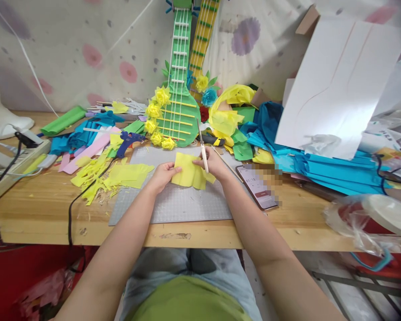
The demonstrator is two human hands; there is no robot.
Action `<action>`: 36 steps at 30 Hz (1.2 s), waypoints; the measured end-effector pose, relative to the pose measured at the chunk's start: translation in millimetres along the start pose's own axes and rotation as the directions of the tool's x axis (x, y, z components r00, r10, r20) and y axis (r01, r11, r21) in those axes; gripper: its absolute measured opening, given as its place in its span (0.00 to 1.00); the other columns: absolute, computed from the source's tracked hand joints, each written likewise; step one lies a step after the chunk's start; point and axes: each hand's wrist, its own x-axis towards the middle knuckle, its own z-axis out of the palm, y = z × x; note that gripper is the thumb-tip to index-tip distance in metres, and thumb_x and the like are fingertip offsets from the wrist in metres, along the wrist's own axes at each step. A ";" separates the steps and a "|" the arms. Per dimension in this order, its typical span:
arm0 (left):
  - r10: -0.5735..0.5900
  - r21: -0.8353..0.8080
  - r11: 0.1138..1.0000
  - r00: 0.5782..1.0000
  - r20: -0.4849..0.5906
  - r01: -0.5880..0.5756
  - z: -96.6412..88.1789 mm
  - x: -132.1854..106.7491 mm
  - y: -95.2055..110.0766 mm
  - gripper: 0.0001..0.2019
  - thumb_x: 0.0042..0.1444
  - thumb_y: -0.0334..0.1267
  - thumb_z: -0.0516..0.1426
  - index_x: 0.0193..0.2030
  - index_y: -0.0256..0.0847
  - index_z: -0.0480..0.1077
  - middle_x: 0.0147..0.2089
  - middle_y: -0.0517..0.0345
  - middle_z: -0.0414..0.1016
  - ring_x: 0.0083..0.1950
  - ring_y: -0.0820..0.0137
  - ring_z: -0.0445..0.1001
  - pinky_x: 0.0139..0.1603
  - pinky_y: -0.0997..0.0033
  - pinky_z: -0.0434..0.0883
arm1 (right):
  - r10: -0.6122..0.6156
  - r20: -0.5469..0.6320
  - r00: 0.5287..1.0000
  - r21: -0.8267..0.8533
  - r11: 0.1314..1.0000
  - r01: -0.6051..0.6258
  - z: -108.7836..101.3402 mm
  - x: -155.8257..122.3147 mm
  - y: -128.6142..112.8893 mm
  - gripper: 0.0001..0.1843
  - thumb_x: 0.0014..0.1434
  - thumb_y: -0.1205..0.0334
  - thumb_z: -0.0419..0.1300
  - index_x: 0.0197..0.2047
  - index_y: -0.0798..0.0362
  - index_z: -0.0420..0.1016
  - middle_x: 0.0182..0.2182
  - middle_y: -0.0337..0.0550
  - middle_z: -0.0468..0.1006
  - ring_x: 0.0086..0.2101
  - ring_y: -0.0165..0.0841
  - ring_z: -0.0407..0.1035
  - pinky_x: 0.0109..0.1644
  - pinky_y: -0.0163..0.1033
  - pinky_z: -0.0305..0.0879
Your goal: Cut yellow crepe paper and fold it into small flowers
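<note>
My left hand [164, 173] pinches the left edge of a folded piece of yellow crepe paper [190, 173] held just above a grey cutting mat [180, 203]. My right hand [214, 164] grips the paper's right side and also holds a pair of white-handled scissors [202, 147], blades pointing up and away. More yellow paper scraps [111, 176] lie on the mat's left edge.
A green paper guitar [180, 89] with yellow paper flowers leans at the back. A blue glue gun [128, 140] lies left of it, its black cord running off the table. A phone [258, 186] lies right of the mat. Blue paper [321, 167] and white card [337, 84] pile up on the right.
</note>
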 end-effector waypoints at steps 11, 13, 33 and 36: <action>-0.049 0.029 0.998 0.998 0.050 0.048 -1.7 -3.6 4.3 0.15 0.38 0.39 0.65 0.35 0.36 0.74 0.34 0.51 0.79 0.36 0.64 0.76 0.37 0.66 0.71 | 0.003 0.007 1.000 0.026 1.000 -0.004 -3.4 -1.0 -3.2 0.22 0.34 0.57 0.65 0.33 0.52 0.62 0.25 0.34 0.65 0.28 0.28 0.61 0.29 0.35 0.59; -0.050 0.030 0.998 0.997 0.062 0.048 -2.0 -3.7 4.3 0.15 0.38 0.40 0.65 0.35 0.36 0.74 0.35 0.51 0.78 0.36 0.64 0.76 0.38 0.66 0.71 | 0.002 -0.001 1.000 0.022 1.000 -0.001 -3.5 -1.1 -3.6 0.22 0.34 0.57 0.65 0.33 0.53 0.62 0.25 0.34 0.65 0.27 0.28 0.60 0.29 0.35 0.59; -0.057 0.023 0.998 0.996 0.075 0.056 -1.5 -5.3 8.5 0.18 0.36 0.39 0.65 0.36 0.34 0.74 0.33 0.51 0.78 0.31 0.68 0.75 0.31 0.71 0.71 | 0.045 0.052 0.998 0.065 0.997 -0.048 -2.5 1.0 -5.2 0.24 0.34 0.55 0.67 0.30 0.52 0.59 0.25 0.33 0.66 0.26 0.26 0.60 0.29 0.34 0.58; -0.058 0.014 0.998 0.997 0.052 0.057 -2.3 -3.9 7.8 0.16 0.37 0.37 0.65 0.35 0.34 0.74 0.32 0.51 0.78 0.31 0.67 0.75 0.32 0.70 0.71 | 0.045 0.046 0.998 0.011 0.999 -0.046 -3.1 2.4 -3.3 0.23 0.35 0.56 0.66 0.32 0.53 0.59 0.27 0.35 0.68 0.27 0.26 0.62 0.31 0.34 0.60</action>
